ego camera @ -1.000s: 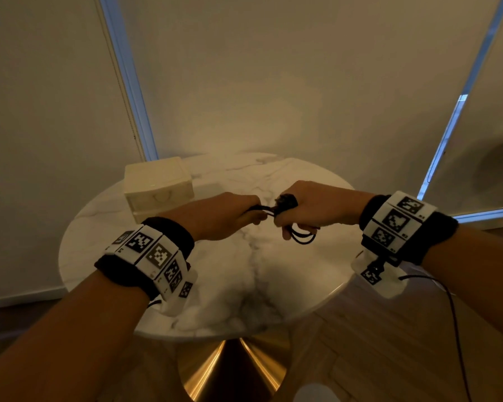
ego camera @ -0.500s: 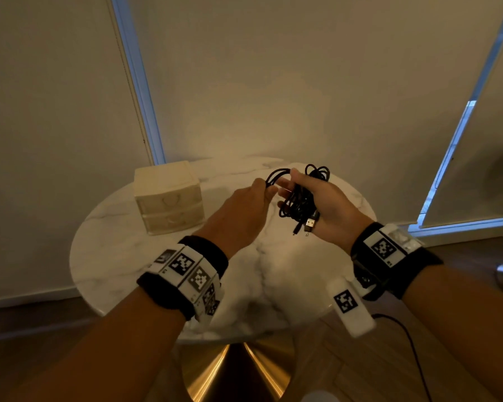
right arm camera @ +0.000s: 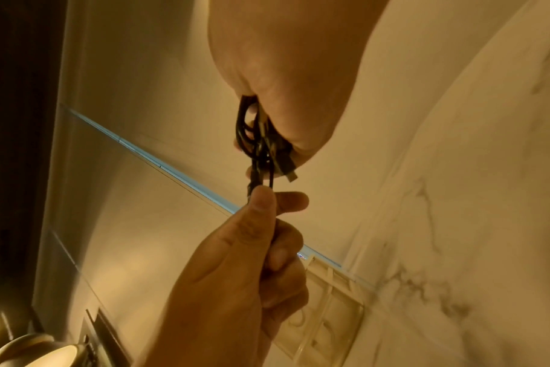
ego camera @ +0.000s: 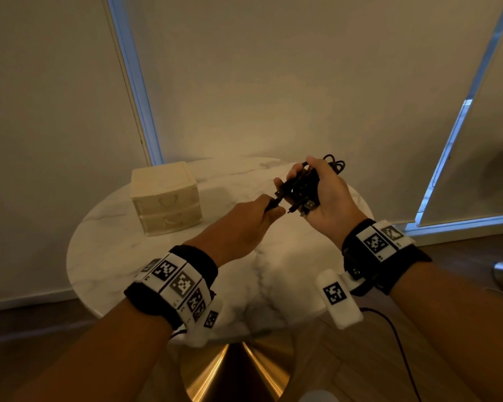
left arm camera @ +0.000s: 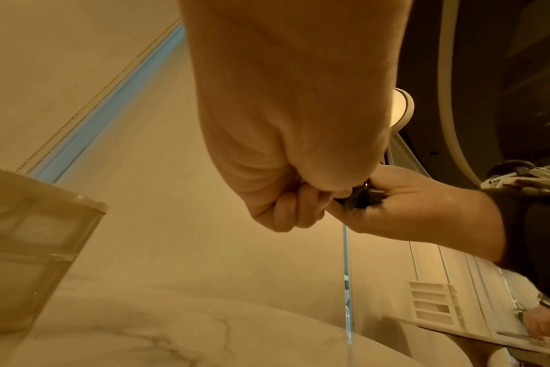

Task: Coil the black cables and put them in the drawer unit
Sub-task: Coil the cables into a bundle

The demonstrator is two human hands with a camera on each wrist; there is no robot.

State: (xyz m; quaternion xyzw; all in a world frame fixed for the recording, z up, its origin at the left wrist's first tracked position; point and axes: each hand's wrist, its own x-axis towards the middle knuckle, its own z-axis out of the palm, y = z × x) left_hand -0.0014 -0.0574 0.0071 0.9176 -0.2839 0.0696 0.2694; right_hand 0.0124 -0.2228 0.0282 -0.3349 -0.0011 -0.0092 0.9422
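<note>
Pale roller blinds (ego camera: pixel 259 82) back your round white marble table (ego camera: pixel 122 250) on its brass cone base (ego camera: pixel 233 372). Cream two-drawer plastic unit (ego camera: pixel 164 198): far left, drawers closed. Your right hand (ego camera: pixel 323 198) grips the bundled black cables (ego camera: pixel 301 187) above the table; your left hand (ego camera: pixel 244 227) pinches one end. Plug types unclear.

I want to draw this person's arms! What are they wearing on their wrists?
Both arms are bare, no sleeves. Each wrist has a black wristband with white blocks printed with black-and-white square codes. A small white box with one more code hangs under the right wrist, and a thin black wire trails from it.
</note>
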